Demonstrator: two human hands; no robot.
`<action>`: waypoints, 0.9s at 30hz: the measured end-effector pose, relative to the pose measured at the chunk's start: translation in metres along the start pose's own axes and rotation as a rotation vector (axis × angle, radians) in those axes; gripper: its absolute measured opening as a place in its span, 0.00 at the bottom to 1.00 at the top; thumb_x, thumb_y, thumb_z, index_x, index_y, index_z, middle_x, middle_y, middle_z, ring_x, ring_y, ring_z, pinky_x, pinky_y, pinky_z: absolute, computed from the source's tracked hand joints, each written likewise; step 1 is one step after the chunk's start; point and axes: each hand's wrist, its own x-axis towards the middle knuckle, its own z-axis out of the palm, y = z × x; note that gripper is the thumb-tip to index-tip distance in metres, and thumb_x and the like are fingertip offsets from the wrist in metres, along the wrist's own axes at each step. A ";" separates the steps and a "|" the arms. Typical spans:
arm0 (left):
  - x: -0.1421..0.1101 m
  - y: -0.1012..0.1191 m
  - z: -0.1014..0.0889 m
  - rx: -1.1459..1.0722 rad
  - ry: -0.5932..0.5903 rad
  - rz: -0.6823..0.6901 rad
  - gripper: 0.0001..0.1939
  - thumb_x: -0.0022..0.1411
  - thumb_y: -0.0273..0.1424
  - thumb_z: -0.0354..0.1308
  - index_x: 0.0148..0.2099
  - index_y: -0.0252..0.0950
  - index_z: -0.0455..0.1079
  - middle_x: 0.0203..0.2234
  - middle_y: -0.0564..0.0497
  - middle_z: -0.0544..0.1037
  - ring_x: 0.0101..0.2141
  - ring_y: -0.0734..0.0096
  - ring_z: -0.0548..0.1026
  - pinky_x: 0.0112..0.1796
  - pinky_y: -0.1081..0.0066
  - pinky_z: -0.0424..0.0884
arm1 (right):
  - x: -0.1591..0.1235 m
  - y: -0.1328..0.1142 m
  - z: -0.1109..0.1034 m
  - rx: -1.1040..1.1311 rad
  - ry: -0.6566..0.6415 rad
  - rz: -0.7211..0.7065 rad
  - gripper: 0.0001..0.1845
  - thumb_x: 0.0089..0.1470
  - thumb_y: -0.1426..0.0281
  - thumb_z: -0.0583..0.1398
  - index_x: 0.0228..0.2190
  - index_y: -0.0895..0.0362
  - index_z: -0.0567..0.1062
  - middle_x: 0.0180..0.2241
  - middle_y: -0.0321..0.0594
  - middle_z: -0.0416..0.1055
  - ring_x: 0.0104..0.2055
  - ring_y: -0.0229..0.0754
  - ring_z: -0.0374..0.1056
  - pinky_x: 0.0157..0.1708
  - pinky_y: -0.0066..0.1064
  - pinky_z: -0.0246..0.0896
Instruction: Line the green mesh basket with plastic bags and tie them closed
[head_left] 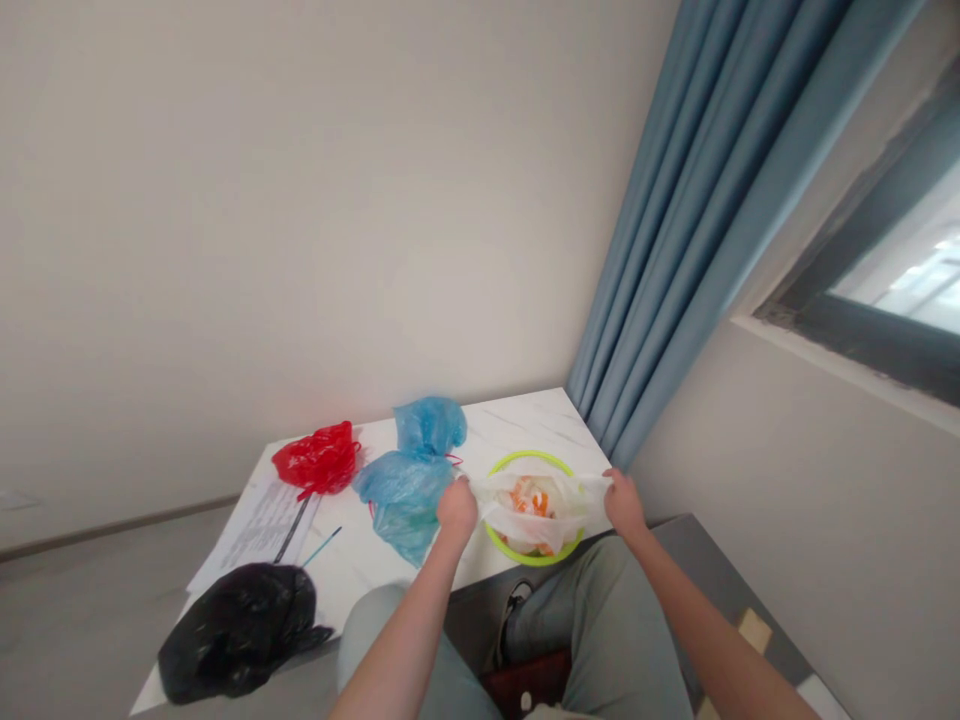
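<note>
A round basket with a yellow-green rim (534, 560) stands on the white table (517, 415), and the white plastic bag (517, 526) is spread across it, pulled taut between two closed fists. The left hand (457, 507) is clenched around one end of the bag just beyond the basket's left edge; the right hand (624, 500) pinches the opposite end a little past its right edge, so that the grips sit on either side and most of the bag lies between them, over the basket. Between the fists the bag dips within the rim; whether it touches the basket's bottom cannot be made out. Orange patches (531, 495) show in the middle of it, too blurred to name. Just left of the basket, near the left fist, lies crumpled blue plastic (405, 485); farther left are a red bag (319, 460), printed sheets (259, 525) and a thin blue stick (322, 546), with a black bag (240, 630) farthest off on that side, nearer the person. The person's knees (626, 610) are on the basket's near side, and a blue curtain (735, 200) hangs beyond it to the right.
</note>
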 end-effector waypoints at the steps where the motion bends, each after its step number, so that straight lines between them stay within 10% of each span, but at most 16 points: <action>1: -0.001 0.005 0.002 0.008 0.014 0.018 0.18 0.66 0.23 0.43 0.52 0.33 0.70 0.46 0.39 0.78 0.47 0.61 0.77 0.42 0.70 0.69 | -0.001 -0.008 0.001 -0.109 -0.001 -0.050 0.20 0.51 0.77 0.48 0.43 0.57 0.73 0.42 0.49 0.68 0.37 0.46 0.70 0.40 0.39 0.66; 6: -0.006 0.026 0.003 0.072 0.102 0.132 0.19 0.63 0.21 0.43 0.52 0.31 0.68 0.48 0.37 0.74 0.48 0.60 0.75 0.46 0.67 0.67 | -0.010 -0.055 0.011 -0.405 0.034 -0.334 0.30 0.49 0.76 0.55 0.56 0.61 0.67 0.64 0.56 0.53 0.65 0.59 0.50 0.62 0.51 0.46; 10: -0.010 0.043 0.004 0.135 0.170 0.259 0.19 0.65 0.24 0.44 0.55 0.31 0.67 0.49 0.35 0.73 0.55 0.53 0.69 0.58 0.56 0.55 | -0.016 -0.074 0.025 -0.452 -0.042 -0.539 0.32 0.51 0.72 0.58 0.58 0.63 0.66 0.68 0.52 0.46 0.70 0.58 0.38 0.66 0.53 0.31; 17: -0.002 0.050 0.015 0.189 0.124 0.383 0.20 0.67 0.22 0.40 0.52 0.33 0.70 0.44 0.40 0.78 0.51 0.58 0.72 0.60 0.58 0.51 | -0.006 -0.068 0.042 -0.483 -0.158 -0.623 0.13 0.59 0.74 0.55 0.44 0.58 0.74 0.54 0.49 0.70 0.62 0.53 0.56 0.65 0.50 0.37; 27: 0.022 0.038 0.039 0.191 -0.019 0.371 0.19 0.70 0.27 0.40 0.57 0.37 0.66 0.39 0.41 0.80 0.41 0.59 0.79 0.40 0.65 0.71 | -0.006 -0.042 0.061 -0.453 -0.305 -0.371 0.18 0.57 0.78 0.53 0.49 0.58 0.70 0.43 0.49 0.76 0.42 0.48 0.71 0.43 0.35 0.57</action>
